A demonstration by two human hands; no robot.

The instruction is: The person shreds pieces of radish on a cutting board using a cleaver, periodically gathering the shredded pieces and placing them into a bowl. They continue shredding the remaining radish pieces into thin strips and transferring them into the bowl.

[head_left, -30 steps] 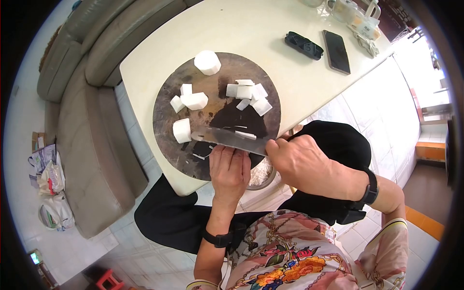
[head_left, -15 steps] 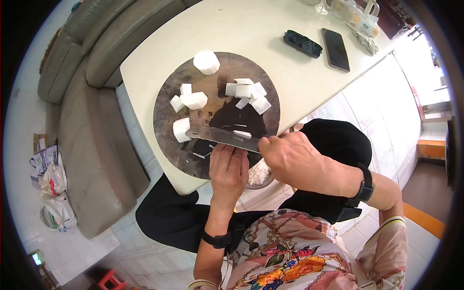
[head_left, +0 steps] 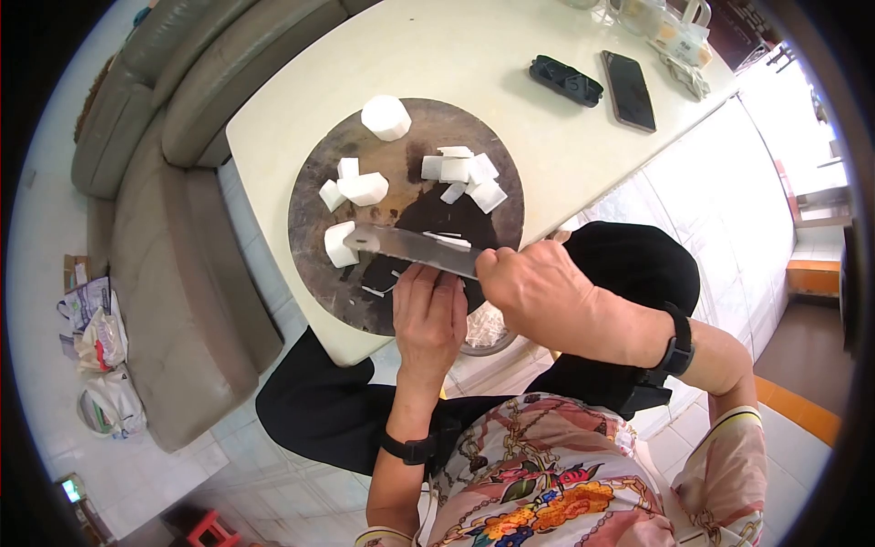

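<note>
My right hand point(head_left: 540, 284) is closed round the handle of a kitchen knife point(head_left: 415, 248), whose wide blade points left across the round dark cutting board point(head_left: 314, 196). My left hand point(head_left: 428, 314) presses its bunched fingertips down at the board's near side, just below the blade. A white bit shows by those fingertips; the radish under them is mostly hidden. Thin white strips point(head_left: 447, 239) lie beside the blade. Near the knife tip sits a white radish chunk point(head_left: 341, 244), with more chunks point(head_left: 363, 189) behind it. Flat radish slices point(head_left: 456, 170) are piled at the right, and a thick round piece point(head_left: 386, 118) rests at the far edge.
The board lies on a cream table point(head_left: 474, 55). Farther right are a black case point(head_left: 566, 80), a phone point(head_left: 628, 89) and glassware. Below the table edge, a bowl of white shreds point(head_left: 488, 330) is partly covered by my hands. A grey sofa point(head_left: 187, 273) stands left.
The knife and my right hand have shifted slightly left and away from me. The strips by the blade have moved a little. My left hand stays almost in place.
</note>
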